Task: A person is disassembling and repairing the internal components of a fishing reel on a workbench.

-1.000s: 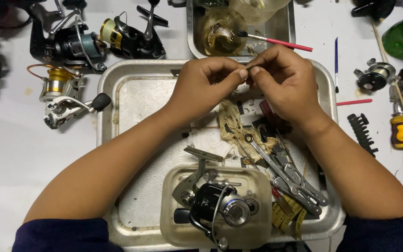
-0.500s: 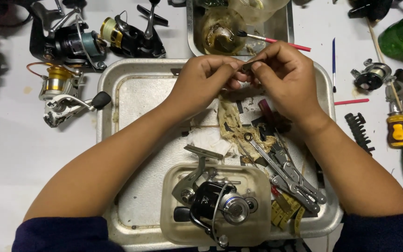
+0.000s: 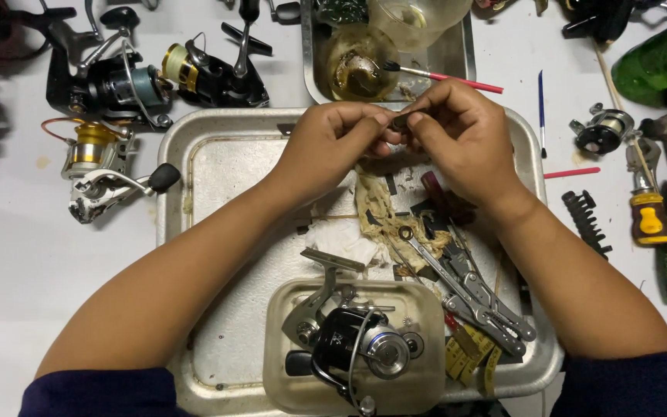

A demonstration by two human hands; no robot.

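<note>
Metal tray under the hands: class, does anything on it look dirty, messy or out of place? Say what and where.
Yes. A stained, torn rag lies crumpled mid-tray with pliers lying across it. A fishing reel sits in a plastic tub at the near edge. Both hands, left and right, pinch a small dark part above.

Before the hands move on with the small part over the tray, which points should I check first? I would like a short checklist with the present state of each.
1. Small dark part pinched between both hands: ok.
2. Left hand and right hand over the metal tray, so a dropped part lands inside: ok.
3. Part fully seated or clean: cannot tell, fingers hide it.
4. Pliers within reach on the tray: ok.
5. Reel resting in its plastic tub: ok.
</note>
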